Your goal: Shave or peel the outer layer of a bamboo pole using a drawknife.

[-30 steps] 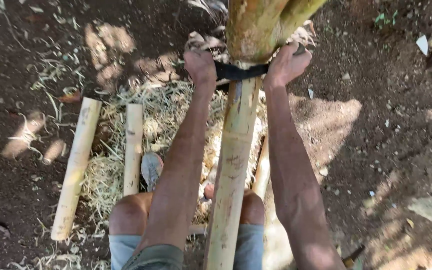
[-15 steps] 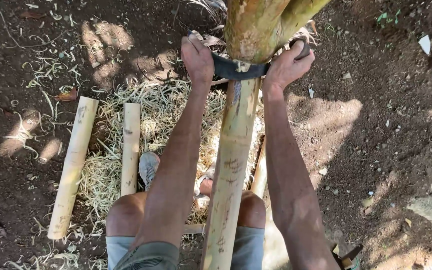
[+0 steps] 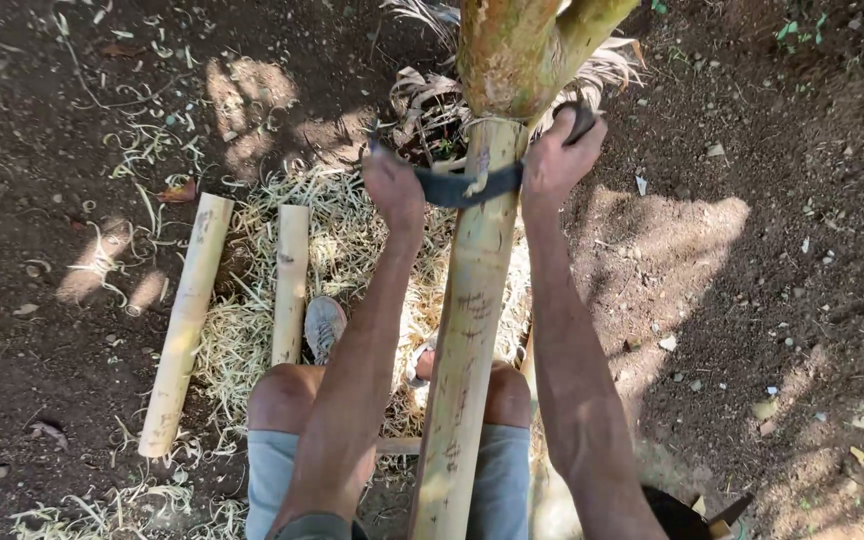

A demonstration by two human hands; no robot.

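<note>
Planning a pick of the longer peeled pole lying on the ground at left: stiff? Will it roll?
The longer peeled pole looks straight and rigid, so probably stiff, not floppy. Its round section suggests it could roll if pushed sideways, though the shavings beside it may damp that. The bare, smooth surface may be somewhat slippery. Weight cannot be judged.

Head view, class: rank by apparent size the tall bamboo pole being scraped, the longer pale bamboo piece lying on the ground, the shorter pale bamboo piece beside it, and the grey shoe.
1. Tall bamboo pole being scraped, though nearness to the camera enlarges it.
2. Longer pale bamboo piece.
3. Shorter pale bamboo piece.
4. Grey shoe.
</note>
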